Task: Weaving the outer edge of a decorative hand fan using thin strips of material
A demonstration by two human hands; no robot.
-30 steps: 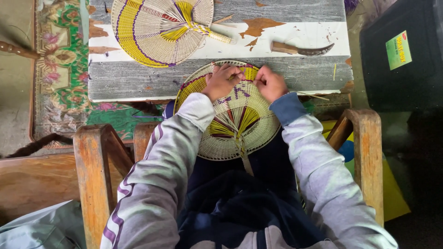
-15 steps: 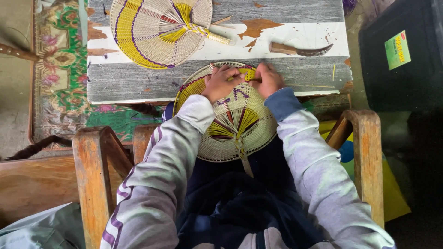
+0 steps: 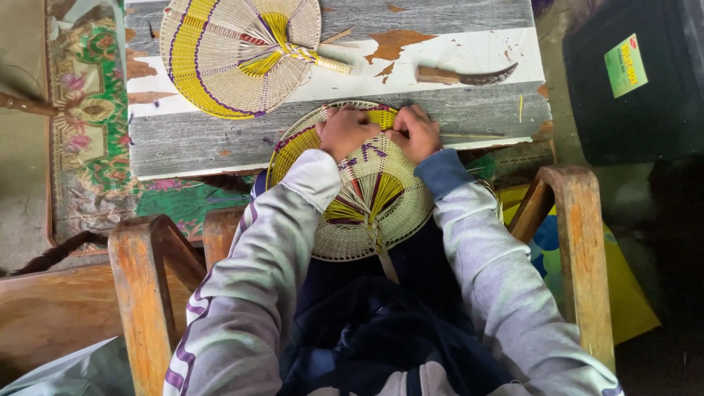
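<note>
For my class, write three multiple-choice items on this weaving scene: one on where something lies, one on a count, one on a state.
1. Where does the knife lie?
A. On the table, right of the finished fan
B. On the person's lap
C. On the floor

2. How many woven fans are in view?
A. One
B. Two
C. Four

3. What are the hands doing?
A. Both hang free in the air
B. Both press on the near fan's far edge
C. One holds the knife

Key:
1 A: the knife rests on the table, right of the finished fan.
2 B: one fan lies on the table, and the near fan reaches from the table edge to the lap.
3 B: the left hand and right hand sit side by side on its rim.
</note>
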